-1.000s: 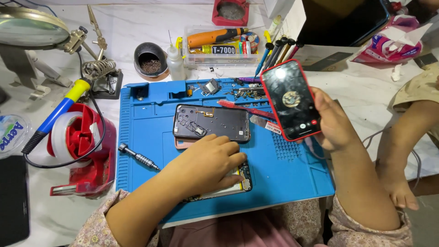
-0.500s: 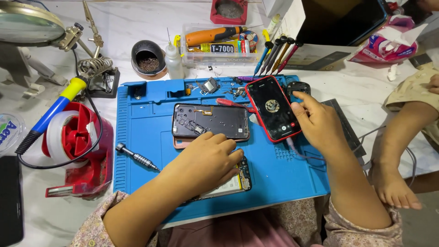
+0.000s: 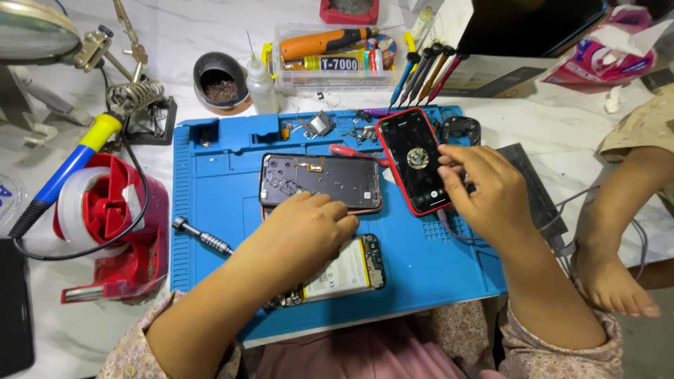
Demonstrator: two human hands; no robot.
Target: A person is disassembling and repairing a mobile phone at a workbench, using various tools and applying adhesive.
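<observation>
Near edge, lower centre: opened phone body with exposed battery (image 3: 344,270) lies on the blue repair mat (image 3: 210,203), partly under the left hand (image 3: 305,228), fingers loosely curled, palm down, pressing on it rather than gripping. Just above, the detached dark back cover (image 3: 319,181) lies flat on the mat. Right of centre: right hand (image 3: 484,189) grasps the red-cased phone (image 3: 414,160), screen lit. A second ago that phone was raised and tilted up; now it is lowered almost flat, touching or just over the mat. Screwdriver (image 3: 203,237) lies left. Far edge: precision screwdrivers (image 3: 425,70), clear tool tray (image 3: 330,52).
</observation>
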